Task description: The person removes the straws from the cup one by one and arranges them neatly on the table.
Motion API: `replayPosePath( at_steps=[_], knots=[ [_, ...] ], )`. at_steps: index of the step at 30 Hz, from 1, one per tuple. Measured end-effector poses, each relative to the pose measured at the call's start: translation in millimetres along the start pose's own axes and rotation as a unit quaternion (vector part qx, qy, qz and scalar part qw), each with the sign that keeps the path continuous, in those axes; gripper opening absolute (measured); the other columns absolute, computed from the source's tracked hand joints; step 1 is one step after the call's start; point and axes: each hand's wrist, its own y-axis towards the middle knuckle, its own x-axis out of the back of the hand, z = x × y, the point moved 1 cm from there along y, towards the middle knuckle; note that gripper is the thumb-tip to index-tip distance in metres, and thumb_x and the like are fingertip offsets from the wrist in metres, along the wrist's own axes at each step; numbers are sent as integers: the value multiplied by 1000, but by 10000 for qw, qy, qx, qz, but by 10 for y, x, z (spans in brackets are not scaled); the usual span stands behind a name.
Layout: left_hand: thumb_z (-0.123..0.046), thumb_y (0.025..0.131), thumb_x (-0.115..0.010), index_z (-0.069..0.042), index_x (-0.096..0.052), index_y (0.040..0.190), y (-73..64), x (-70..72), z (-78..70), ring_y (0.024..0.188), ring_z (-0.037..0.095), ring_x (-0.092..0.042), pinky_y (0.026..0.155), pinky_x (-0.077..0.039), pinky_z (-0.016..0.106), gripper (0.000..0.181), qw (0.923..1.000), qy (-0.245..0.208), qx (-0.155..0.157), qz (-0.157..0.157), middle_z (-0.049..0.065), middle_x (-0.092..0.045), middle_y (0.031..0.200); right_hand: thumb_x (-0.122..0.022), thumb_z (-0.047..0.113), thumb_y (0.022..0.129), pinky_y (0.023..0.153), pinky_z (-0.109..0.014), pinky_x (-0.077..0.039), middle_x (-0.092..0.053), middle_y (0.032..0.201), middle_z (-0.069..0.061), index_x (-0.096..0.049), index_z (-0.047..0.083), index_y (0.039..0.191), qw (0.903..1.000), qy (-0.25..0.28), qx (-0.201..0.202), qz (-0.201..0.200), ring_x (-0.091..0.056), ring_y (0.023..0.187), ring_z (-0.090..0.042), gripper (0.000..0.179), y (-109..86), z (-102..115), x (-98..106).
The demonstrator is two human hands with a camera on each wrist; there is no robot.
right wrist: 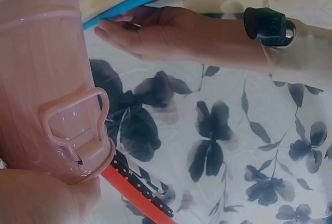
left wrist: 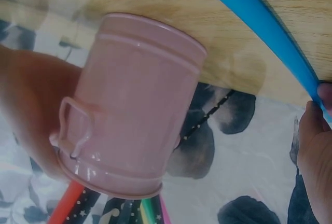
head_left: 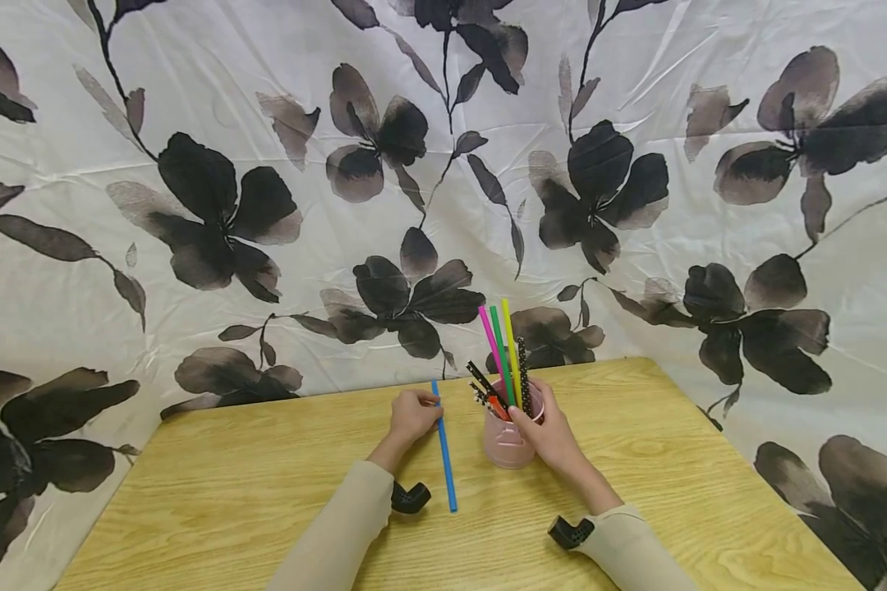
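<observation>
My left hand (head_left: 416,416) pinches a blue straw (head_left: 447,468) near its far end, thumb and finger meeting on it in the left wrist view. The straw's near end points toward me on the wooden table. To its right stands a small pink pail (head_left: 508,446) with a little side handle (right wrist: 72,120). My right hand (head_left: 550,431) grips the pail around its right side, thumb at the rim. Several straws stick up from the pail: a pink straw (head_left: 490,336), a green straw (head_left: 502,353), a yellow straw (head_left: 512,349), a red-orange straw (right wrist: 135,195) and black patterned ones (head_left: 522,373).
The light wooden table (head_left: 266,476) ends at the back against a white cloth (head_left: 503,271) with dark flowers. A black wrist camera (head_left: 411,497) sits at the left cuff and another black camera (head_left: 571,533) at the right cuff.
</observation>
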Motion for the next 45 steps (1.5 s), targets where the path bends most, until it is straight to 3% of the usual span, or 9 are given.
replayPosePath(
  at_steps=[10,14,21,25,30,35,40,45],
  knots=[
    [-8,71,-68,-1,-68,86,-48,10,4,44,13,-57,38,-46,20,17,9999,-11,-19,-130,5,-61,70,-58,31,85,73,-31,-47,-44,122,-20,-25,11,135,9999,-126,-95,23,-52,94,-27,64,-32,47,-14],
    [-7,72,-67,0,-67,86,-81,20,-7,43,15,-57,39,-47,22,16,9997,-154,-86,-171,6,-61,69,-58,33,85,68,-31,-48,-46,118,-19,-24,11,136,9997,-166,-163,-3,-54,86,-25,65,-31,50,-13],
    [-10,77,-66,-3,-69,88,-227,43,-105,59,13,-59,50,-49,25,14,9959,-467,-754,-181,2,-63,74,-58,33,85,68,-29,-48,-44,121,-19,-24,12,136,9997,-149,-194,-51,-53,89,-26,65,-40,41,-6],
    [-12,77,-67,-9,-70,85,-392,96,-269,65,12,-60,56,-50,25,9,9872,-980,-1253,-74,0,-64,79,-59,32,85,67,-29,-49,-43,122,-19,-25,13,136,9998,-75,-140,-70,-53,87,-26,64,-41,33,-3],
    [-8,78,-66,-7,-68,83,-777,253,-703,66,20,-60,60,-50,28,6,9727,-1314,-1912,-13,6,-65,80,-58,30,85,63,-30,-49,-47,116,-21,-24,13,136,9999,-104,-68,-30,-55,78,-24,64,-37,30,7],
    [-5,78,-66,-5,-68,85,-1117,324,-1086,67,21,-60,55,-49,28,8,9626,-1409,-2310,90,8,-65,84,-57,24,86,67,-29,-48,-47,116,-21,-22,12,139,9999,-172,-19,9,-54,80,-24,65,-48,42,43],
    [-5,78,-66,-5,-68,92,-1255,262,-1308,71,19,-62,52,-51,27,14,9489,-1477,-2784,157,10,-65,89,-55,20,88,80,-36,-45,-39,129,-21,-23,7,138,9998,-86,153,28,-49,100,-31,61,-41,42,51],
    [-3,76,-67,-2,-66,96,-1293,191,-1406,71,20,-63,51,-52,27,19,9426,-1459,-3003,-121,8,-65,91,-56,18,88,91,-38,-38,-35,134,-18,-24,3,136,9987,207,445,142,-38,118,-33,59,-17,22,20]
  ],
)
